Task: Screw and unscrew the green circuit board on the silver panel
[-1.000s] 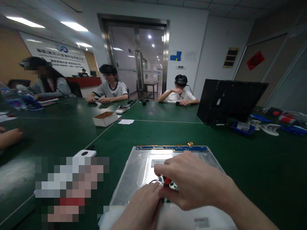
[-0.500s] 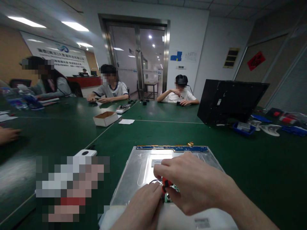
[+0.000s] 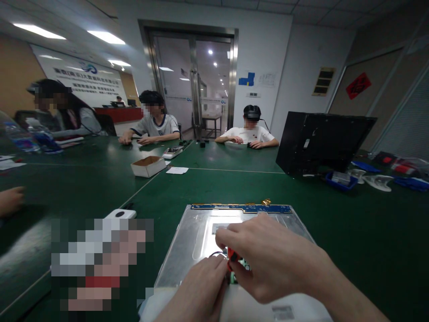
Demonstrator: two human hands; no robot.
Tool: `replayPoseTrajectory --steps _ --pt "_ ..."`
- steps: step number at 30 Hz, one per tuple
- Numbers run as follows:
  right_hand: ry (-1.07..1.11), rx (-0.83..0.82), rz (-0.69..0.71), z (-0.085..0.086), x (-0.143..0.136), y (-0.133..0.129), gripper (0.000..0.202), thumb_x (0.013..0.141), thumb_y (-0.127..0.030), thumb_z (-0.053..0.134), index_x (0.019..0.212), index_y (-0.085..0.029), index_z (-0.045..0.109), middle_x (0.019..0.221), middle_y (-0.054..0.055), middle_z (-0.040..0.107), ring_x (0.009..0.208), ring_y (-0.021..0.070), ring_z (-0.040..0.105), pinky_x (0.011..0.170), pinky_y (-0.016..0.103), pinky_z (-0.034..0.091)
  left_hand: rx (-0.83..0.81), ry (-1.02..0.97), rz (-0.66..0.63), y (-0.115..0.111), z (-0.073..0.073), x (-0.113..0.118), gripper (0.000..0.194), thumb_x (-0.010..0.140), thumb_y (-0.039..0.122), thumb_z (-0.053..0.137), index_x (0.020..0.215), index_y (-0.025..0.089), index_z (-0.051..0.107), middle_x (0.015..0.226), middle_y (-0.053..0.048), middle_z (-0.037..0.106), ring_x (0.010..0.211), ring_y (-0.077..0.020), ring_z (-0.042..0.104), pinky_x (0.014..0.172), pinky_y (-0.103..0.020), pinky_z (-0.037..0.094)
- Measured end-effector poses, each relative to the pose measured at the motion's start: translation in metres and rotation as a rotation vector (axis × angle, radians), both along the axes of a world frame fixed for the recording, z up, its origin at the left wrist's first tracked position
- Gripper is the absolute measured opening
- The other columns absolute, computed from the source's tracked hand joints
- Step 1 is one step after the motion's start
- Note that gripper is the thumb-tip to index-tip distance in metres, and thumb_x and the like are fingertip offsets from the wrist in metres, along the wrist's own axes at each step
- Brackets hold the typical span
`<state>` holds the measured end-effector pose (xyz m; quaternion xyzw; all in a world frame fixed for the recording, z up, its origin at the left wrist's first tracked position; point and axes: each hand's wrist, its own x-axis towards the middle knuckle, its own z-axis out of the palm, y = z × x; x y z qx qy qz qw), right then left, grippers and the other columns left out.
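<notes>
A flat LCD panel (image 3: 181, 250) lies in front of me with its silver metal back up. A narrow blue circuit board (image 3: 241, 208) runs along its far edge. My right hand (image 3: 268, 255) is closed from above around the red-and-black handle of a screwdriver (image 3: 232, 256); its tip is hidden. Under it, part of a green circuit board (image 3: 233, 278) shows between my hands. My left hand (image 3: 204, 279) rests on the panel, fingers drawn together against the screwdriver's lower end. What those fingertips pinch is hidden. A dark wire (image 3: 217, 253) curves beside them.
A white device (image 3: 122, 213), partly blurred out, lies to the left on the green table (image 3: 214, 183). Farther off are an open white box (image 3: 148, 166), a black monitor (image 3: 325, 141) and a blue tray (image 3: 341, 180). Several people sit around; one person's hand (image 3: 11, 201) reaches in at left.
My hands stay in place on the panel, with the screwdriver handle turned slightly. Across the table, a person's raised hand has come down, and the hand at left has drawn back slightly.
</notes>
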<state>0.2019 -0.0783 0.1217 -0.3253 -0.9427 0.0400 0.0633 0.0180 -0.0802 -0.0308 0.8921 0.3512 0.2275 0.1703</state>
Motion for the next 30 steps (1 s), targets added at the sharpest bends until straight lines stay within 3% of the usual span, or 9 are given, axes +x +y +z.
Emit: replayPoseTrajectory --steps 5,10,13,20,26,30 --pt "-0.020 -0.007 -0.039 -0.004 -0.001 0.005 0.020 0.091 -0.041 0.055 0.088 -0.021 0.057 0.076 0.001 0.068 0.062 0.0143 0.058 0.050 0.027 0.022 -0.004 0.041 0.008 -0.001 0.004 0.000 0.024 0.083 0.014 0.047 0.104 0.023 0.056 0.102 -0.007 0.067 0.090 -0.0248 0.063 0.077 -0.035 0.049" --pt "-0.005 0.008 -0.039 -0.004 0.000 0.006 0.006 0.085 -0.025 0.056 0.088 -0.020 0.056 0.077 0.001 0.067 0.062 0.0139 0.055 0.049 0.027 0.022 -0.032 0.040 -0.005 -0.004 0.011 -0.001 0.023 0.086 0.014 0.047 0.106 0.022 0.054 0.104 -0.008 0.066 0.091 -0.0243 0.063 0.078 -0.035 0.050" --pt "0.029 0.004 -0.006 -0.002 0.001 0.003 0.012 0.081 -0.021 0.056 0.093 -0.020 0.056 0.082 0.001 0.066 0.064 0.0145 0.055 0.050 0.027 0.024 -0.055 0.046 0.006 -0.006 0.014 0.000 0.017 0.087 0.015 0.045 0.100 0.021 0.055 0.106 -0.008 0.065 0.093 -0.0239 0.063 0.079 -0.035 0.050" --pt "-0.013 -0.003 -0.052 -0.006 -0.001 0.008 0.021 0.090 -0.041 0.057 0.088 -0.020 0.061 0.077 0.001 0.069 0.065 0.0153 0.060 0.050 0.028 0.022 -0.049 0.067 0.010 -0.004 0.017 0.001 0.019 0.087 0.014 0.046 0.101 0.022 0.056 0.104 -0.006 0.066 0.092 -0.0245 0.063 0.078 -0.035 0.050" --pt "-0.012 0.020 -0.052 -0.005 0.000 0.006 0.008 0.087 -0.024 0.055 0.092 -0.020 0.060 0.081 0.002 0.069 0.065 0.0148 0.059 0.050 0.028 0.022 -0.025 0.056 0.013 -0.004 0.010 -0.001 0.023 0.086 0.013 0.045 0.106 0.020 0.054 0.104 -0.008 0.066 0.091 -0.0249 0.062 0.079 -0.036 0.050" --pt "0.014 0.035 -0.034 -0.003 0.000 0.004 0.012 0.082 -0.022 0.057 0.095 -0.020 0.057 0.083 0.001 0.068 0.065 0.0148 0.057 0.049 0.027 0.023 -0.039 0.113 0.016 -0.001 0.005 0.000 0.026 0.086 0.013 0.046 0.110 0.020 0.054 0.105 -0.010 0.065 0.093 -0.0252 0.062 0.079 -0.035 0.051"
